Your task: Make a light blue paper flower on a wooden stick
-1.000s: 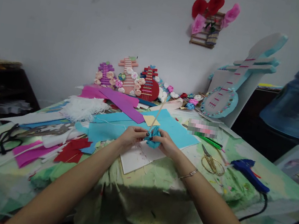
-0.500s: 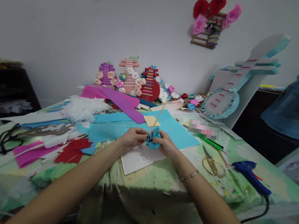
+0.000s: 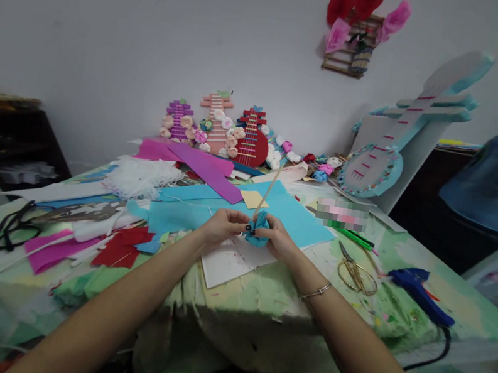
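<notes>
Between my hands is a small blue paper flower (image 3: 258, 233), gathered and folded, with a thin wooden stick (image 3: 271, 185) rising from it and leaning to the right. My left hand (image 3: 225, 227) is closed, its fingertips pinching the flower's left side near the stick. On the other side my right hand (image 3: 280, 240) grips the flower between thumb and fingers. Beneath them lie a white board (image 3: 220, 268) and a large sheet of blue paper (image 3: 301, 217). A small yellow square (image 3: 254, 199) rests on the blue sheet just behind the flower.
Gold-handled scissors (image 3: 354, 271) and a blue glue gun (image 3: 422, 295) with a cord lie at right. To the left are red paper scraps (image 3: 124, 245), black glasses (image 3: 15, 230) and white shreds (image 3: 143, 178). Small decorated lutes (image 3: 252, 139) and a large white lute (image 3: 377, 163) stand behind.
The view has shifted slightly. Both hands stay at nearly the same place, still holding the blue flower, whose folds look slightly different.
</notes>
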Demonstrator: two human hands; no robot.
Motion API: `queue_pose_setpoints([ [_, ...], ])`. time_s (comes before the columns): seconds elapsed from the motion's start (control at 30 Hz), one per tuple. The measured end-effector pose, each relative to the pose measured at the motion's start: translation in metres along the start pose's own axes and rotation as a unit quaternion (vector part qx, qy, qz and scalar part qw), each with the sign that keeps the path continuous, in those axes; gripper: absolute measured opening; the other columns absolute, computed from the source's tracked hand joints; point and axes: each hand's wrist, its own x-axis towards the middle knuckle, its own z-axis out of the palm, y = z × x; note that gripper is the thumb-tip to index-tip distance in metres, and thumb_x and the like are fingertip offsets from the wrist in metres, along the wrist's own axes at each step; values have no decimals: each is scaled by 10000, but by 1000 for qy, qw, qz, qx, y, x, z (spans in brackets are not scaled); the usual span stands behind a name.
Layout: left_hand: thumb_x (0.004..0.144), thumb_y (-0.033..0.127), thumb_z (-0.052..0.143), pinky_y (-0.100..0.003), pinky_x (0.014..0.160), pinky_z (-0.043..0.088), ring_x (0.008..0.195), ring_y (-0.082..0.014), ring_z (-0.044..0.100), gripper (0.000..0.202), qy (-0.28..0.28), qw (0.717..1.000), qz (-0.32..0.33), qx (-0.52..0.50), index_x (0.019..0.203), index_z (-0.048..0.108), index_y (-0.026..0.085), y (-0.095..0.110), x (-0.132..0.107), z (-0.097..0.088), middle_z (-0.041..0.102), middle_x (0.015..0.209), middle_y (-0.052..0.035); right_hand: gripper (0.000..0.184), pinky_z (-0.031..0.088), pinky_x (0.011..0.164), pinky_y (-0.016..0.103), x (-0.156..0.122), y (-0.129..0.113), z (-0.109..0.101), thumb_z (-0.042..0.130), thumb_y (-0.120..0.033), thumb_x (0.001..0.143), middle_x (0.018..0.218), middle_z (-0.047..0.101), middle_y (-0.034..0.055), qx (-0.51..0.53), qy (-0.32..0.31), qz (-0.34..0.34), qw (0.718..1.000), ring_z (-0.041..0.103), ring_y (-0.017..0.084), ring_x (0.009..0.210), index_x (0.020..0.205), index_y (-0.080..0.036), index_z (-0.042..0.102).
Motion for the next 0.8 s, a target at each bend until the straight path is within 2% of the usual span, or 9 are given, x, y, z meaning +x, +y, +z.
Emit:
queue_pose_setpoints([
  [0.23,448,287,848,-238,554,401,518,-96,541,393,29,999,15,40,762,714,91,0,-1,1,668,624,-51,269,433,522,223,2,2,-2,652,-89,475,628,600,-37,-2,18,3,1000,544,107,559,718,-171,571],
  [0.5,434,260,852,-252,589,421,549,-116,574,341,39,999,22,28,691,700,96,-3,2,-1,668,611,-51,251,437,552,235,1,2,-1,653,-99,498,639,598,-31,17,10,5,1000,549,111,576,730,-158,577],
  [0.8,466,259,838,-266,656,444,620,-127,597,326,11,1000,23,-5,709,701,90,-2,2,1,682,676,-61,204,425,560,243,-2,-4,1,628,-100,497,607,584,-23,39,19,35,998,547,116,567,691,-143,581],
])
